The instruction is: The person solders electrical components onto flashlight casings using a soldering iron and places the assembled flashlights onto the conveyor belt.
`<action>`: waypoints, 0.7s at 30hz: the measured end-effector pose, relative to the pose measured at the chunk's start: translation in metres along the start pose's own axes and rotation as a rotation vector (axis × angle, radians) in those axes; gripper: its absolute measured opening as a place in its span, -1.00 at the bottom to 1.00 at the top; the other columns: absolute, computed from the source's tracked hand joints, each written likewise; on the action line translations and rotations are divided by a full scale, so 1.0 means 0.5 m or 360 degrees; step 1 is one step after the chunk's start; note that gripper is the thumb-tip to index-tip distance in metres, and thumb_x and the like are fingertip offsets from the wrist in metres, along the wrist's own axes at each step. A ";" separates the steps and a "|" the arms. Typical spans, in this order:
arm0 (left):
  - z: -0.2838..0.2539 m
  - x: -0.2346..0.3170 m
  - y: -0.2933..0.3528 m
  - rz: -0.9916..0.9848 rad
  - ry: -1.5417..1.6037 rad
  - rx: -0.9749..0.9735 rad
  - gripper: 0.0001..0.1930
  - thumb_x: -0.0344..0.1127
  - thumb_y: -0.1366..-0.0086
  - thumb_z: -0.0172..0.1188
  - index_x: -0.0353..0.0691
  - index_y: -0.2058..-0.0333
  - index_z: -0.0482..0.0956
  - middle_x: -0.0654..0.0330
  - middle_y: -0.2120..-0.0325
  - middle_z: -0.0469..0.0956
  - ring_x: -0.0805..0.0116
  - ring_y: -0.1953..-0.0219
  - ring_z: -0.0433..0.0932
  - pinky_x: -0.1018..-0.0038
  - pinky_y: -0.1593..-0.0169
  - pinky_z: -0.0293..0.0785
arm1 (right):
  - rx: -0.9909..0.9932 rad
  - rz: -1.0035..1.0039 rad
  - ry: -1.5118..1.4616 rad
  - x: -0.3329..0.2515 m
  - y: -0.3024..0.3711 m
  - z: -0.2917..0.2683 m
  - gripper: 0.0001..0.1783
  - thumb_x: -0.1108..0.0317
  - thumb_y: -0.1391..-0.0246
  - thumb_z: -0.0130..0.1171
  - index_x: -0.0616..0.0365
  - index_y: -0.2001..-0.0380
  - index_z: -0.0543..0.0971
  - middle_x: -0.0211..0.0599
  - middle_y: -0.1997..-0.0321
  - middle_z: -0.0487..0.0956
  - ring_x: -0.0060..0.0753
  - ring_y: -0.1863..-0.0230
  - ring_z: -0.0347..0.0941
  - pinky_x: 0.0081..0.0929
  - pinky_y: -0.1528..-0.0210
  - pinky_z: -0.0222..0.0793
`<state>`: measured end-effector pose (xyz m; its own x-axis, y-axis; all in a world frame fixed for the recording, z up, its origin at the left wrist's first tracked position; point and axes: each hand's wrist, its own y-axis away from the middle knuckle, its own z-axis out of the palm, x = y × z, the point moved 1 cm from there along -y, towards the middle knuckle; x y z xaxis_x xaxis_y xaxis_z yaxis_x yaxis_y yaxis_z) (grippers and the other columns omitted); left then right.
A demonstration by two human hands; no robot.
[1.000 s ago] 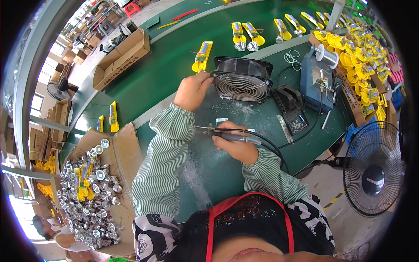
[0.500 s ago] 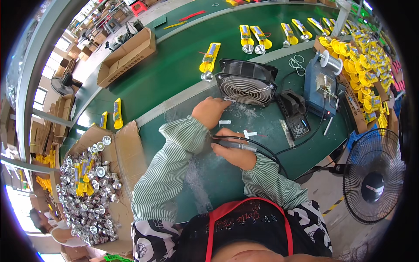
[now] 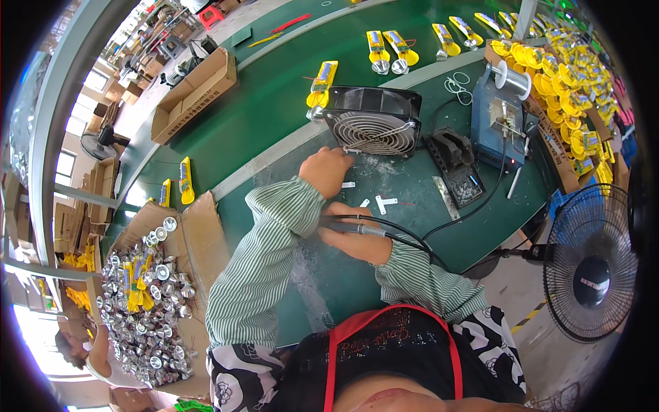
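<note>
My left hand (image 3: 324, 173) reaches toward the fan's foot, fingers bent in and closed. At its fingertips is a small white strip (image 3: 352, 151), which it seems to pinch. My right hand (image 3: 355, 242) is wrapped round the grey handle of a soldering iron (image 3: 360, 228), with its black cable trailing to the right. The iron's tip is hidden behind my left sleeve and wrist. Between the hands and the stand lie more small white pieces: a strip (image 3: 349, 185) by my left wrist, and a T-shaped piece (image 3: 386, 203) with a thin red wire.
A square black fan (image 3: 376, 130) stands just ahead. Right of it are the iron stand (image 3: 456, 168) and a blue soldering station (image 3: 495, 120) with a solder spool. Yellow parts (image 3: 320, 84) line the green belt. Silver reflectors (image 3: 154, 309) fill a carton at left; a fan (image 3: 590, 275) stands right.
The view has shifted slightly. My right hand has drawn a little left with the soldering iron, and another small white piece now shows beside it. My left hand stays near the fan.
</note>
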<state>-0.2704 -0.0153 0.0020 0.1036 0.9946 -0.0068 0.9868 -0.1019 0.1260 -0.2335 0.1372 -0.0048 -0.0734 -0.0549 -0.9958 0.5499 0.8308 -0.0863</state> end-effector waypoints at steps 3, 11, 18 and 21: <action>0.011 -0.011 0.014 -0.0074 0.0050 0.0057 -0.47 -0.48 -0.04 0.06 -0.06 -0.07 0.39 0.12 0.23 0.49 0.12 0.16 0.46 0.30 0.07 0.45 | -0.0048 -0.0046 0.0011 0.023 -0.008 0.017 -0.69 0.28 0.06 0.15 0.15 0.22 0.42 -0.12 0.37 0.58 -0.10 0.31 0.52 -0.32 0.27 0.40; 0.006 -0.010 0.013 -0.0048 0.0005 0.0098 -0.47 -0.49 -0.04 0.06 -0.07 -0.06 0.39 0.12 0.24 0.49 0.11 0.18 0.47 0.30 0.08 0.45 | -0.0020 -0.0060 0.0054 0.014 -0.004 0.012 -0.72 0.29 0.05 0.15 0.15 0.25 0.45 -0.24 0.38 0.58 -0.35 0.35 0.50 -0.44 0.30 0.39; 0.005 -0.028 0.019 -0.0113 0.0091 0.0178 -0.67 -0.43 -0.08 0.07 -0.18 0.11 0.49 0.10 0.28 0.49 0.09 0.19 0.47 0.28 0.12 0.45 | -0.0071 0.0001 0.0196 0.014 -0.009 0.007 -0.76 0.29 0.04 0.15 0.16 0.29 0.49 -0.31 0.45 0.58 -0.57 0.45 0.48 -0.55 0.38 0.36; 0.022 -0.034 0.009 -0.0178 0.0130 0.0216 -0.73 -0.36 -0.12 0.08 -0.22 0.17 0.52 0.08 0.32 0.51 0.08 0.21 0.49 0.25 0.15 0.45 | -0.0027 -0.0078 0.0217 0.019 -0.011 0.010 -0.75 0.28 0.04 0.16 0.16 0.29 0.49 -0.32 0.48 0.57 -0.56 0.46 0.48 -0.54 0.39 0.36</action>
<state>-0.2665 -0.0327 -0.0082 -0.0124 0.9976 0.0677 0.9999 0.0129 -0.0063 -0.2329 0.1292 -0.0137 -0.2130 -0.0206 -0.9768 0.5289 0.8382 -0.1330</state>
